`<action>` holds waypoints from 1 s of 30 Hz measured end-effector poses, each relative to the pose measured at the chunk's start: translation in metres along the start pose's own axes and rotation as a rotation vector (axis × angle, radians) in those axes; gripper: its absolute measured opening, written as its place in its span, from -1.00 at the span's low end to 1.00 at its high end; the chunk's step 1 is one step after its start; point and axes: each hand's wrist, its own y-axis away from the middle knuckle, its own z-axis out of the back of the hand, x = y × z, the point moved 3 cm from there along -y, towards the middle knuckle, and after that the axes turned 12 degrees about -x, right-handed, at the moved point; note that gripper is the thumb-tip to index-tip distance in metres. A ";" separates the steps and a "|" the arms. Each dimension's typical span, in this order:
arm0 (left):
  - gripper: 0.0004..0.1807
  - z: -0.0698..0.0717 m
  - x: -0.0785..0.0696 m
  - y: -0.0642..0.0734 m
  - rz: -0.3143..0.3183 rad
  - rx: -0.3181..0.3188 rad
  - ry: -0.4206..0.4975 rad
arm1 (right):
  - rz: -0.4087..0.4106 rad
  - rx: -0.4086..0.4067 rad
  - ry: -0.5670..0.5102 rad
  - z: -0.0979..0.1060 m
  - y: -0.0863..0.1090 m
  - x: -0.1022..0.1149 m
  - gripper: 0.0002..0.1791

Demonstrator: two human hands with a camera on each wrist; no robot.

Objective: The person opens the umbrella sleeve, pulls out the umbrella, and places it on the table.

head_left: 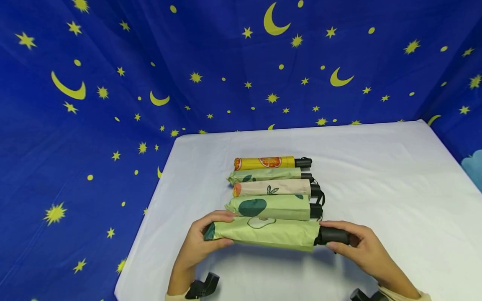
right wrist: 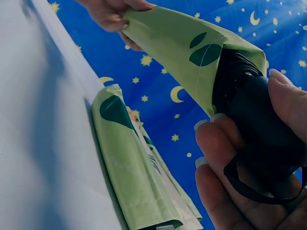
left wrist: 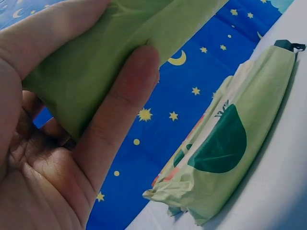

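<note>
A folded umbrella [head_left: 286, 235] in a light green sleeve with an avocado print is held level between both hands, over a shadow on the table. My left hand [head_left: 199, 240] grips its closed sleeve end, thumb on the near side and fingers on the far side. At the other end my right hand [head_left: 363, 246] pinches the black handle [right wrist: 271, 124], which sticks out of the sleeve's mouth. A black wrist strap [right wrist: 240, 184] loops down by the right fingers. Just beyond lies another green umbrella [head_left: 288, 208] with a dark green avocado shape.
Farther back in the same row lie a cream umbrella [head_left: 288, 188], a pale green one [head_left: 278, 173] and a yellow one [head_left: 248, 163] with orange slices, handles to the right. They rest on a white-covered table [head_left: 376, 167]. Blue star-and-moon cloth [head_left: 226, 50] hangs behind it.
</note>
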 end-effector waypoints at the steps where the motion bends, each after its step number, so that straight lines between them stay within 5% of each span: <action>1: -0.45 0.000 0.000 0.000 -0.002 0.002 0.000 | 0.000 0.001 -0.007 0.000 0.000 0.000 -0.52; 22: -0.38 0.016 -0.001 0.005 0.006 0.013 0.027 | -0.010 -0.008 -0.020 0.018 0.001 -0.002 -0.52; 30: -0.45 0.019 0.002 0.006 0.001 0.032 0.161 | -0.041 -0.047 0.037 0.026 0.005 0.001 -0.54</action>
